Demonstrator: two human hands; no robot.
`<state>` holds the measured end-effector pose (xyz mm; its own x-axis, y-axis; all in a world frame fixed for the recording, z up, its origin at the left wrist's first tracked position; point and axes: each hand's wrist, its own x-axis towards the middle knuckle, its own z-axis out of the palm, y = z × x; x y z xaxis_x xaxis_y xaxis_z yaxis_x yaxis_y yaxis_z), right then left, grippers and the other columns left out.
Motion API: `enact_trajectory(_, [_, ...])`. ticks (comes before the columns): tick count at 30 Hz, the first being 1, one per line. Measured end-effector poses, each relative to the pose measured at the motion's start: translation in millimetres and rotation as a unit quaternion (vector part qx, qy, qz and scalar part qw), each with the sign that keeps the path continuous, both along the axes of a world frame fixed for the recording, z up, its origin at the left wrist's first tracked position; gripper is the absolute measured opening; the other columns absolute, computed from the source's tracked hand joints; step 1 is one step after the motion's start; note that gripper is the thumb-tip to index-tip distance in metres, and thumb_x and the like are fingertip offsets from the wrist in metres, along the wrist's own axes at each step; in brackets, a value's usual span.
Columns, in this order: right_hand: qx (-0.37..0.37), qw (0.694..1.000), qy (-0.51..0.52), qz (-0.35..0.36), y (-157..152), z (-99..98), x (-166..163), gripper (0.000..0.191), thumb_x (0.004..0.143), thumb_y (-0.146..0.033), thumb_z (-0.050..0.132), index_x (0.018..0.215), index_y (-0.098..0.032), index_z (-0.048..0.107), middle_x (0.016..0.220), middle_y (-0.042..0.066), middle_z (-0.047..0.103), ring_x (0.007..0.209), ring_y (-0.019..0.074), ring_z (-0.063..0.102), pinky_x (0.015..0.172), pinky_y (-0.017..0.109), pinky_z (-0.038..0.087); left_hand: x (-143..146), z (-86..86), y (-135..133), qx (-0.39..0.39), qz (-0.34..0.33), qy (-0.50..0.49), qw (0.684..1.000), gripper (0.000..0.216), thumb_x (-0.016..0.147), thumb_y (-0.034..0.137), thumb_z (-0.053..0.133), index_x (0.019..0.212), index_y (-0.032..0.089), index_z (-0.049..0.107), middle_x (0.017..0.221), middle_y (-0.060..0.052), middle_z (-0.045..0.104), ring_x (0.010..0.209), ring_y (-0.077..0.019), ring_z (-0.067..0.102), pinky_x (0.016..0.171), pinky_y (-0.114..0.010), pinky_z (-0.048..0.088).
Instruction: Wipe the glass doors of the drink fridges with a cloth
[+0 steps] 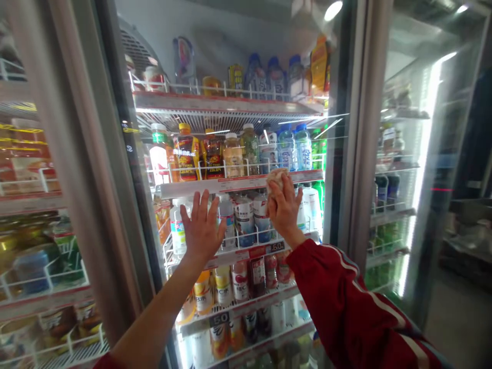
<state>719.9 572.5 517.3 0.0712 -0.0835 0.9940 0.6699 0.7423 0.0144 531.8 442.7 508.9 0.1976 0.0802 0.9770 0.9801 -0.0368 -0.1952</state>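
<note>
A glass fridge door [238, 46] stands in front of me, with shelves of bottled drinks behind it. My left hand [203, 225] is raised at the glass with its fingers stretched and spread, holding nothing. Up and to the right, my right hand [284, 205] presses a crumpled pale cloth [277, 180] against the glass, fingers bent over it. Part of the cloth is hidden under the palm. Through the glass, bottles with blue caps [303, 148] appear just above the cloth, and white-labelled bottles [244, 220] between my hands.
Door frames [357, 123] run upright at both sides of the glass. To the left is another fridge section with bottles [31, 266]; to the right, a further one with a bright light strip [426, 128]. Lower shelves hold drinks with coloured labels [223, 287].
</note>
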Motion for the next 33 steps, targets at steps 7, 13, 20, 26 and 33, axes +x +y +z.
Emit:
enact_trajectory(7, [0.013,0.998,-0.064,-0.003,-17.6,-10.4,-14.4,0.039,0.088,-0.023,0.044,0.126,-0.026,0.052,0.145,0.008,0.041,0.139,0.0214,0.03,0.113,0.05,0.016,-3.8,-2.7,2.5,0.011,0.011,0.001,1.0,0.064,0.084,0.03,0.056,0.143,0.029,0.031,0.151,-0.008,0.028,0.141,-0.0255,0.021,0.116,-0.052,0.003])
enact_trajectory(13, [0.006,0.994,-0.107,0.008,-35.9,-12.9,-37.6,0.037,0.089,-0.024,0.045,0.124,-0.029,0.056,0.142,0.007,0.047,0.139,0.02,0.031,0.115,0.047,0.008,7.7,4.8,7.7,0.021,-0.001,0.016,1.0,0.065,0.084,0.028,0.055,0.143,0.028,0.029,0.152,-0.008,0.027,0.142,-0.0254,0.02,0.116,-0.053,0.002])
enact_trajectory(20, [0.017,0.998,-0.053,-0.01,-0.6,0.5,4.4,0.039,0.089,-0.023,0.042,0.127,-0.027,0.051,0.145,0.007,0.042,0.138,0.0223,0.033,0.113,0.05,0.014,29.2,19.6,25.4,-0.015,-0.003,0.035,0.999,0.062,0.085,0.03,0.055,0.143,0.026,0.031,0.149,-0.011,0.032,0.142,-0.0234,0.019,0.116,-0.051,-0.001])
enact_trajectory(26, [-0.007,0.999,0.017,-0.036,21.1,9.4,36.9,0.04,0.09,-0.024,0.039,0.13,-0.026,0.048,0.146,0.009,0.038,0.136,0.0239,0.035,0.109,0.053,0.021,25.2,17.0,25.5,-0.013,-0.007,0.033,0.999,0.064,0.084,0.03,0.056,0.143,0.028,0.031,0.15,-0.008,0.032,0.142,-0.0233,0.02,0.117,-0.05,-0.002])
enact_trajectory(33, [0.01,0.998,-0.065,0.005,-3.9,1.8,7.0,0.036,0.089,-0.022,0.04,0.123,-0.024,0.053,0.145,0.007,0.04,0.139,0.0205,0.03,0.112,0.047,0.018,46.7,23.7,31.3,-0.001,-0.009,0.038,0.999,0.06,0.083,0.028,0.055,0.14,0.026,0.035,0.151,-0.009,0.03,0.142,-0.0247,0.019,0.116,-0.05,-0.001])
